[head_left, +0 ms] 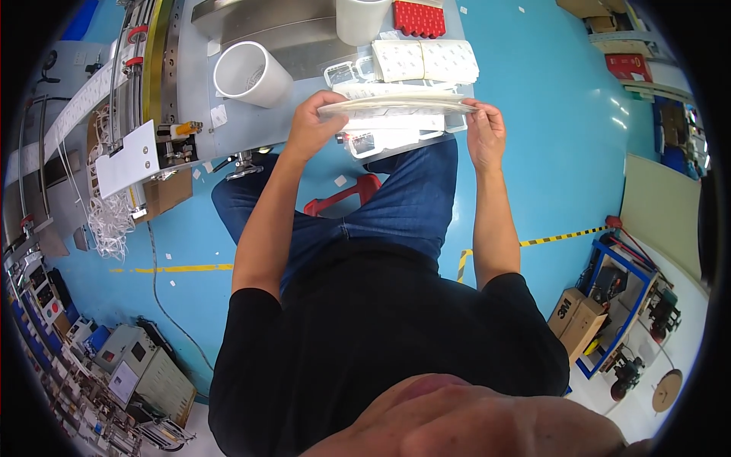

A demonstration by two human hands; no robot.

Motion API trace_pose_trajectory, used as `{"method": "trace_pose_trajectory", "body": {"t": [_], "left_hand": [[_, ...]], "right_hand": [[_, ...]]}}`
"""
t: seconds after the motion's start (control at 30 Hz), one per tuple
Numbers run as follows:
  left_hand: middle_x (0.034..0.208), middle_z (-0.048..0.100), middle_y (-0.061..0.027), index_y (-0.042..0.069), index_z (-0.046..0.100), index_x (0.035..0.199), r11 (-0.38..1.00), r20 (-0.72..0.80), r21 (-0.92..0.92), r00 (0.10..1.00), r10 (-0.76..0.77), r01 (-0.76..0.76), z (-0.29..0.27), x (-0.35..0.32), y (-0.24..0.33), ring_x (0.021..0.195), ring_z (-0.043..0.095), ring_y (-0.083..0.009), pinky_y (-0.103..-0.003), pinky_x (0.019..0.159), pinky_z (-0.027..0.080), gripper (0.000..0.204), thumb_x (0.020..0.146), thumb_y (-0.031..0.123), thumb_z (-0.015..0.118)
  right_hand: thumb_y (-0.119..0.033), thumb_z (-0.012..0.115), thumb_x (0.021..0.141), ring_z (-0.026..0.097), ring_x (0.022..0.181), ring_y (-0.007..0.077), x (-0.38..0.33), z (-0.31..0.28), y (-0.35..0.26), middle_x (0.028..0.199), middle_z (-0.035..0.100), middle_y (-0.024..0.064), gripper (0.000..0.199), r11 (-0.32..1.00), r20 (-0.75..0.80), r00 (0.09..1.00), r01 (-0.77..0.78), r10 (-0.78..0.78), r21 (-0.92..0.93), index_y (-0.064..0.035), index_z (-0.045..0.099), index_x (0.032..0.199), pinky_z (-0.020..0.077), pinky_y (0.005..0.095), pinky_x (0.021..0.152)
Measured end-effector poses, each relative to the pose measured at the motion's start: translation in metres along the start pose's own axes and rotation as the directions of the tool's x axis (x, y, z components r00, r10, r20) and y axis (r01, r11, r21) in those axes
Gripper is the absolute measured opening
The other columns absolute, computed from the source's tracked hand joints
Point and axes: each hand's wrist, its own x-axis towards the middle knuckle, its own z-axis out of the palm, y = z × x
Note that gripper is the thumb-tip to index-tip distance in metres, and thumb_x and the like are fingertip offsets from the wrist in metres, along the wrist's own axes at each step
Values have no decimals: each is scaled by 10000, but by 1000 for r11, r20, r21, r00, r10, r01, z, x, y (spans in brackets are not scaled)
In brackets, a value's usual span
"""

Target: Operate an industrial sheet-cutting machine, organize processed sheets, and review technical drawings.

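Forearms reach forward from the lower edge, elbows bent. Left hand (311, 126) and right hand (485, 133) each pinch one end of a flat white sheet stack (396, 105), fingers closed on it, held level just above the grey bench (251, 122), beside a white cup (247, 72).

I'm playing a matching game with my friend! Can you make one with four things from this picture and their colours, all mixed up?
Things:
1. big roll
2. studded block
3. floor
4. cardboard box

Colours:
A. brown
B. blue
C. white
D. red

Pairs: 1-C, 2-D, 3-B, 4-A
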Motion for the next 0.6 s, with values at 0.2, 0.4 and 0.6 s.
{"method": "trace_pose_trajectory", "body": {"t": [0.2, 0.4, 0.6], "left_hand": [[954, 622, -39, 7, 595, 994, 1000, 47, 21, 999, -17, 16, 0, 0, 6, 885, 579, -105, -244, 801, 467, 248, 753, -33, 636], [943, 624, -40, 16, 592, 976, 1000, 96, -15, 995, 4, -2, -1, 0, 4, 863, 581, -103, -244, 793, 465, 240, 746, -17, 652], [925, 625, -34, 29, 592, 968, 999, 12, 33, 1000, 26, -27, 5, -3, 10, 865, 580, -109, -256, 786, 470, 262, 723, 7, 683]], "right_hand": [[-109, 477, 966, 490, 1157, 212, -2, 12, 2, 1217, 567, 127, 169, 952, -20, 998, -70, 68, -299, -53, 555, 1105, 346, 366, 1027], [-129, 591, 885, 463, 1188, 215, -7, 40, -4, 1303, 497, 143, 526, 955, 13, 993, 114, -115, -274, -54, 369, 1355, 314, 375, 1054], [-7, 689, 734, 450, 1202, 227, -7, 39, 6, 1337, 466, 146, 766, 955, 131, 991, 1, 39, -297, -51, 305, 1395, 327, 383, 1045]]}}
